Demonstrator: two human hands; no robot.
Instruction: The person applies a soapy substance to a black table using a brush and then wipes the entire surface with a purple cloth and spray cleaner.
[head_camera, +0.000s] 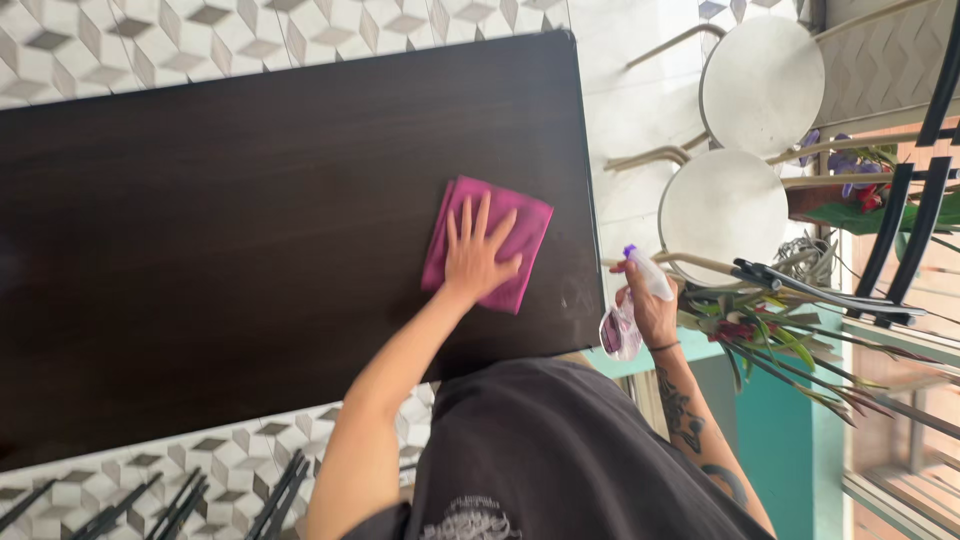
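1. A pink cloth (522, 222) is pressed flat on a dark table (200, 250) by the left hand (478, 258), palm down and fingers spread, near the table's right end.
2. A clear spray bottle (620, 332) is gripped by the right hand (655, 315), fingers closed round its neck, just off the table's right edge and clear of the top.
3. The cloth is seen folded into a rough square, with its far corner showing beyond the fingertips.
4. A faint dull smear (577, 296) is left on the wood just right of the cloth; the wide stretch to the left looks even and matt, though whether it has been wiped cannot be told.
5. The wiping is judged to be under way, with at least the right-hand strip not yet finished.
6. Two round white stools (762, 85) and a flowering plant (770, 330) are seen beside the table, on a patterned tile floor (100, 40).
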